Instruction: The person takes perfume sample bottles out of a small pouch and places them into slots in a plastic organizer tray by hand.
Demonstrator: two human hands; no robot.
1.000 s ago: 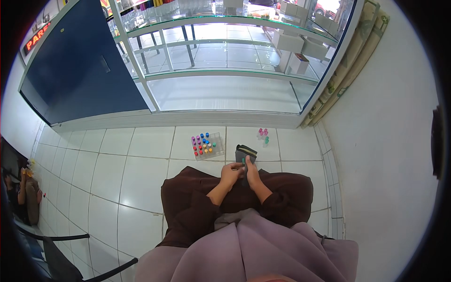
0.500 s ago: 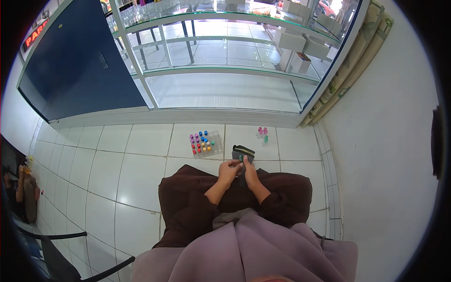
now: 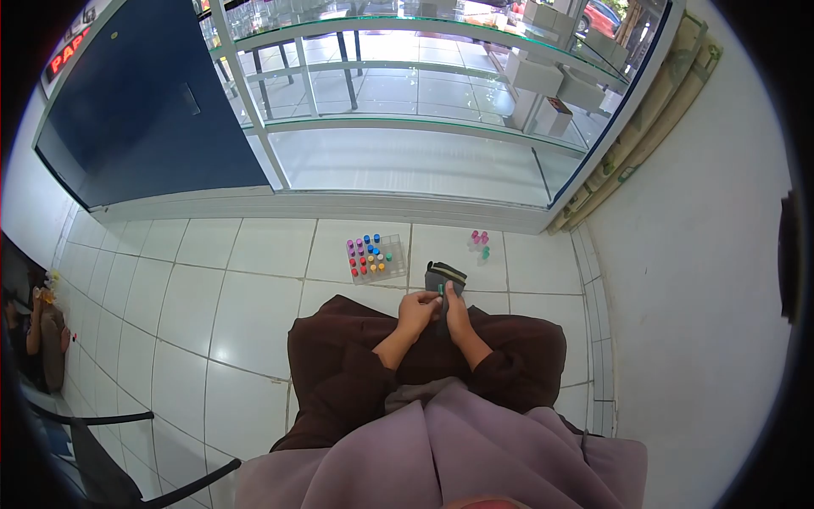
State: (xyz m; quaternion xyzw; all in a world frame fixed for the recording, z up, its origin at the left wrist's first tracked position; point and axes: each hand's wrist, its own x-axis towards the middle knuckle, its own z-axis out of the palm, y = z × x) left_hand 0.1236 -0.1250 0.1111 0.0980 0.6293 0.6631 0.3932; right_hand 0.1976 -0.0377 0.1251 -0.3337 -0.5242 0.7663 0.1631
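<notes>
A dark grey pouch-like thing (image 3: pixel 444 276) with a pale yellowish band along its top is held above my lap. My right hand (image 3: pixel 459 316) is closed around its right side, thumb on the front. Closed in a pinch, my left hand (image 3: pixel 415 313) meets it from the left, at a small green-capped piece (image 3: pixel 441 289) that looks like a vial. The fingers hide most of that piece. Beyond my hands, a clear rack (image 3: pixel 393 270) on the floor holds several small vials with purple, blue, red, orange, white and green caps.
Loose pink-capped vials (image 3: pixel 480 237) and green-capped ones (image 3: pixel 485 252) stand on the tiles right of the rack. A glass display cabinet (image 3: pixel 407 157) spans the front. A white wall (image 3: pixel 695 254) and curtain (image 3: pixel 636 127) are at right. Another person (image 3: pixel 51 335) sits far left.
The view has shifted slightly, so the cabinet and rack sit a little differently in frame. Both hands keep the same hold on the pouch-like thing and green-capped vial, with only slight finger movement.
</notes>
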